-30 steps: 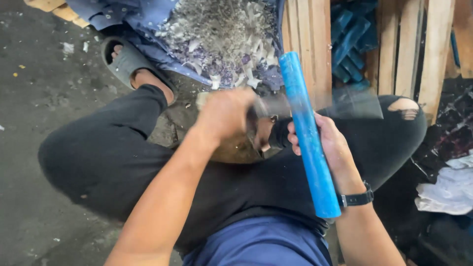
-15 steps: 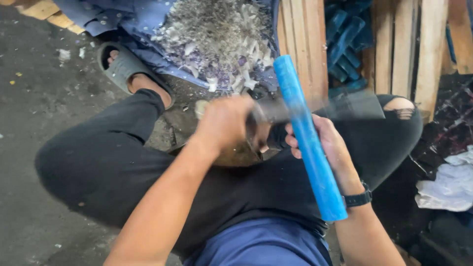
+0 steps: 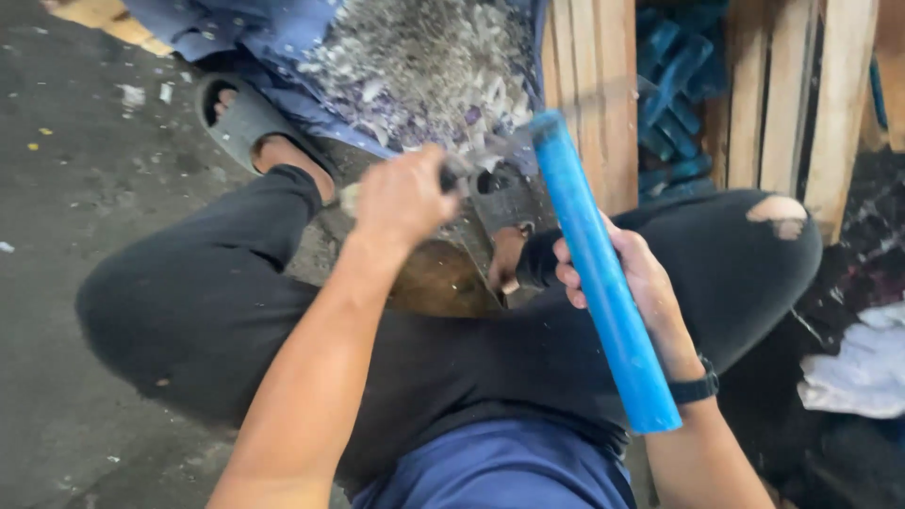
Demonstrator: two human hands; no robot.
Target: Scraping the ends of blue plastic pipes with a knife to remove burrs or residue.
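Sitting on grey concrete floor [image 3: 66, 236], wooden pallets [image 3: 811, 104] behind, shavings pile [image 3: 424, 66]

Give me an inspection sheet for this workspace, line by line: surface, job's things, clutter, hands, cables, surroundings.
Surface: bare grey concrete floor, dusty, with small scattered specks.
Job's things: blue pipe, tilted, top end towards the shavings; blurred dark tool at that end, kind cannot be told.
Clutter: pile of pale shavings on a blue cloth; white cloth at right.
Hands: left hand fisted on the tool; right hand wrapped around the pipe, black wristband.
Cables: nothing seen.
Surroundings: wooden slats; more blue pieces behind them; grey sandal.
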